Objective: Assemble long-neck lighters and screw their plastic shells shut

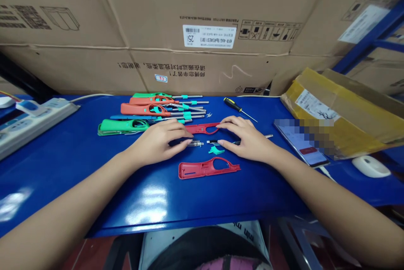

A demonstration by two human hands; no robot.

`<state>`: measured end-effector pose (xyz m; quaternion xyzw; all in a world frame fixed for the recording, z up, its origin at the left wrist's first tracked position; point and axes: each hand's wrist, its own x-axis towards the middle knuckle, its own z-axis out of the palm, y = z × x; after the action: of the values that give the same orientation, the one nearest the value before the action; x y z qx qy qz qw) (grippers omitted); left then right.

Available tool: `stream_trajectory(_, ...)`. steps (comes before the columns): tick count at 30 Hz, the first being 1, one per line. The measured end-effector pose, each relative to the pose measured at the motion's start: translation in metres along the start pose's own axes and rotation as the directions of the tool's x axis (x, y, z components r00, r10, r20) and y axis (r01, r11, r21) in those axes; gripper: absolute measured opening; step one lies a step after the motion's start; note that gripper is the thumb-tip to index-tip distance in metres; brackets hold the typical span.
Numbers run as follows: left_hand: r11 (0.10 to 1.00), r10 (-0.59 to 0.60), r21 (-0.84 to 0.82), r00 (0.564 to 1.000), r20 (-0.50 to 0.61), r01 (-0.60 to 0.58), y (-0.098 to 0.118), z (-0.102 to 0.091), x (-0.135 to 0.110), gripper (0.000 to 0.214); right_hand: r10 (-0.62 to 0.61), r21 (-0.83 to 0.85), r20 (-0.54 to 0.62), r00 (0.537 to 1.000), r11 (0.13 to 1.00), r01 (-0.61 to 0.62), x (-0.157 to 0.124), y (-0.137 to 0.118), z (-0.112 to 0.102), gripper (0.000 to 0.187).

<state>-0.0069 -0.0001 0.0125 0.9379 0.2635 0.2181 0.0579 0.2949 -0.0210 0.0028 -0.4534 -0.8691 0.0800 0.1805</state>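
My left hand (164, 140) rests palm down, fingers stretched, with its thumb at a small clear tank (196, 143) that it partly covers. My right hand (246, 140) lies spread; its fingertips reach the end of a red lighter half-shell (202, 128), and its thumb is at a black igniter piece (213, 141). Under that hand runs a metal rod, its tip (269, 136) showing on the right. Between the hands and slightly nearer me is a teal trigger (216, 150). A second red half-shell (205, 169) lies in front, hollow side up.
Several assembled lighters (145, 109) in green, orange and blue lie behind my left hand. A yellow-black screwdriver (233, 105) is at the back. To the right are a phone (293, 139), a white mouse (370, 166) and a taped carton (353, 114); a power strip (34, 122) stands left.
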Motion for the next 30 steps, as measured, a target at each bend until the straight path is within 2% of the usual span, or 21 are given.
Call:
stream_trajectory(8, 1.0, 0.001, -0.025, 0.999, 0.053, 0.0, 0.0, 0.006, -0.001, 0.025, -0.031, 0.02, 0.074, 0.997, 0.999, 0.03, 0.001, -0.002, -0.001, 0.042)
stream_trajectory(12, 0.999, 0.001, -0.041, 0.998, 0.065, 0.002, -0.001, 0.008, -0.002, 0.025, -0.044, 0.049, 0.06, 0.997, 0.998, 0.041, 0.001, -0.001, -0.001, 0.038)
stream_trajectory(18, 0.999, -0.011, -0.051, 0.998, 0.061, 0.014, 0.001, 0.01, -0.001, 0.023, -0.106, 0.09, 0.019, 0.994, 0.991, 0.103, 0.003, 0.005, -0.001, 0.027)
stream_trajectory(23, 0.999, -0.019, -0.042, 0.998, 0.054, 0.021, 0.004, 0.011, 0.001, 0.022, -0.078, 0.082, 0.018, 0.997, 0.994, 0.076, 0.004, 0.007, -0.005, 0.007)
stream_trajectory(30, 0.998, -0.031, -0.047, 0.999, 0.013, 0.031, 0.011, 0.01, 0.002, 0.023, -0.074, 0.076, 0.066, 0.995, 0.995, 0.069, 0.002, 0.007, -0.007, 0.009)
